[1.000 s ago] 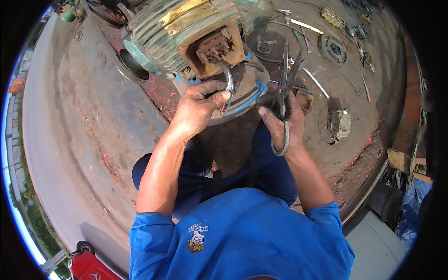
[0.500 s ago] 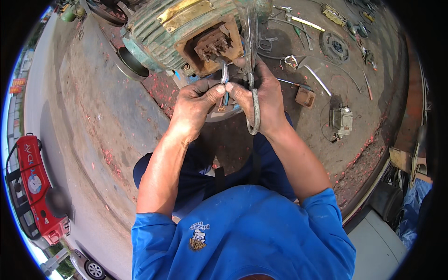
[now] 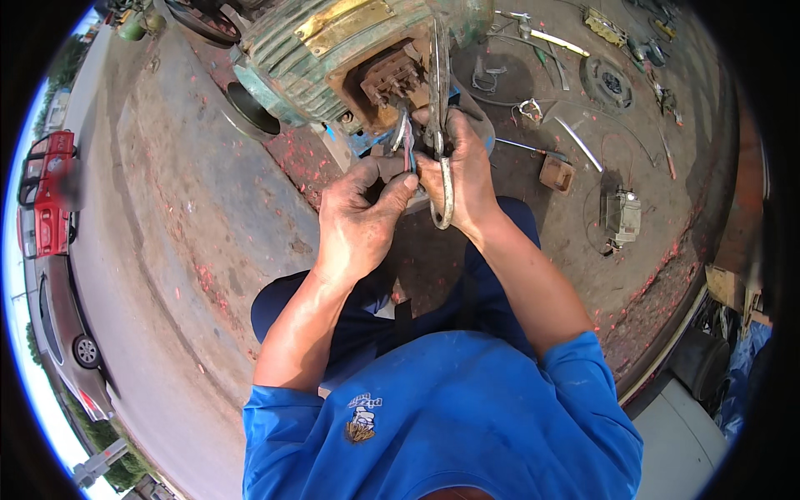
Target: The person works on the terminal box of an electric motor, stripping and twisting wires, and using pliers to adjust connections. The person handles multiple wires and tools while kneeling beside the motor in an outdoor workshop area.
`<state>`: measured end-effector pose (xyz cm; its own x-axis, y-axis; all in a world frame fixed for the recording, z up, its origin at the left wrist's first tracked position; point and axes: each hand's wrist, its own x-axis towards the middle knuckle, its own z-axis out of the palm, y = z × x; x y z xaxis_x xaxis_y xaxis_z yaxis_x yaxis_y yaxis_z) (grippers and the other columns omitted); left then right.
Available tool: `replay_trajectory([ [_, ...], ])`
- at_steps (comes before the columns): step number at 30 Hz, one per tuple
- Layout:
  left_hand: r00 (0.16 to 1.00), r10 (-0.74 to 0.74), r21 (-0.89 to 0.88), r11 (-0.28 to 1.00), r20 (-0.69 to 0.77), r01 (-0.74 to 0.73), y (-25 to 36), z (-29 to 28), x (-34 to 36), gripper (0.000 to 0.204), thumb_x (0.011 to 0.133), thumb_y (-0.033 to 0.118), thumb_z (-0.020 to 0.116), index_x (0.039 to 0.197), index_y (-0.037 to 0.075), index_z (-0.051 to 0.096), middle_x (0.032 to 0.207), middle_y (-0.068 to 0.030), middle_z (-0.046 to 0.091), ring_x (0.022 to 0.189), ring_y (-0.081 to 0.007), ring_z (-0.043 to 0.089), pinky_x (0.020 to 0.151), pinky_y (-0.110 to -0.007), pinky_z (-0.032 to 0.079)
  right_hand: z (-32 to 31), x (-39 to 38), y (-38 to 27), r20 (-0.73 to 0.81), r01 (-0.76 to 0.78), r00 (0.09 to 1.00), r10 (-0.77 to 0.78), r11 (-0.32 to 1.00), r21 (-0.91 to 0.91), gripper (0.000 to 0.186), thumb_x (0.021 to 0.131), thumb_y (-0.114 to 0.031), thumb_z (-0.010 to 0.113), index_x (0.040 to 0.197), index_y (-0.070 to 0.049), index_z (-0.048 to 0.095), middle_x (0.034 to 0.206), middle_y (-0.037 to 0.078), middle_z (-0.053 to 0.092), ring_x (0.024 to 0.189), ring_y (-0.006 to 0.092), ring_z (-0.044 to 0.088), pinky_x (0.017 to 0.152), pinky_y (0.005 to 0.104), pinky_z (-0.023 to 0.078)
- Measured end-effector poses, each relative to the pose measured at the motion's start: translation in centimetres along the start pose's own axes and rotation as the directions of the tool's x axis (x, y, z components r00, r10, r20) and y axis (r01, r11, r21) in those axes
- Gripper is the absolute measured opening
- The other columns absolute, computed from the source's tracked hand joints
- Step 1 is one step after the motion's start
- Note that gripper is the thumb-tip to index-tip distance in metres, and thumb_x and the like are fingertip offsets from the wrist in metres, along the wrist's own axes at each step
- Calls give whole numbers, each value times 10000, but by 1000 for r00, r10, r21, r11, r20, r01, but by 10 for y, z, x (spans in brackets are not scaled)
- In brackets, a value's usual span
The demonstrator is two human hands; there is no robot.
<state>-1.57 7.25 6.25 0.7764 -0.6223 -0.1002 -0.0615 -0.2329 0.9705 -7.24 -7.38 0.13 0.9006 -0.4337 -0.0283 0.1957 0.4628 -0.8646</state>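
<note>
Looking down, I am seeing both hands close together in front of the big green ribbed metal motor [image 3: 333, 50], which is sitting on the dirty grey ground [image 3: 167, 208] near its far edge. The left hand [image 3: 358, 221] is pinching the thin grey wires [image 3: 407, 146] between thumb and fingers, so its fingers are closed on them. The wires are coming out of the rusty brown terminal box [image 3: 387, 79] on the front of the motor. The right hand [image 3: 462, 175] is wrapping its fingers tight around the long grey metal pliers [image 3: 440, 125]. The pliers are standing almost upright, with the looped handle end hanging down below the hand and the tip pointing up past the box. I cannot tell if the tip is touching the wires. The two hands are touching each other. Farther to the right on the ground, a small brown square block [image 3: 556, 173] and a little grey metal part with wires [image 3: 621, 217] are lying well apart from the hands. A red car [image 3: 50, 196] is standing at the left edge.
</note>
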Motion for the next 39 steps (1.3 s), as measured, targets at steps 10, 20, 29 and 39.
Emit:
replay_trajectory([
  [10,867,493,412,779,64,-473,-16,-1,5,164,858,86,707,1002,16,672,880,-164,643,759,-347,636,657,-397,514,-4,4,-30,565,771,526,-635,76,-633,785,548,61,758,1294,-45,538,1009,101,628,833,325,588,751,412,499],
  [20,985,-134,-573,801,108,172,-20,7,29,276,992,233,559,1057,-20,648,957,-77,675,736,-153,603,642,-304,491,-1,-6,-12,92,539,754,-651,532,-653,560,768,67,714,1274,-28,494,1050,129,639,875,210,666,753,323,554],
  [29,944,-240,-823,472,226,317,-19,35,44,264,989,216,593,1130,-6,610,960,-93,680,807,-173,649,781,-333,561,-3,-9,-18,-157,333,876,-457,807,-487,471,836,5,702,1246,16,471,932,66,637,845,128,630,743,261,520],
  [39,993,-116,-268,957,11,115,-21,21,41,215,980,175,585,1001,-36,617,726,-61,602,627,-147,564,582,-292,458,-1,9,-37,-183,223,945,-271,944,-245,448,848,-13,700,1241,-15,486,998,84,627,796,138,638,643,277,556],
])
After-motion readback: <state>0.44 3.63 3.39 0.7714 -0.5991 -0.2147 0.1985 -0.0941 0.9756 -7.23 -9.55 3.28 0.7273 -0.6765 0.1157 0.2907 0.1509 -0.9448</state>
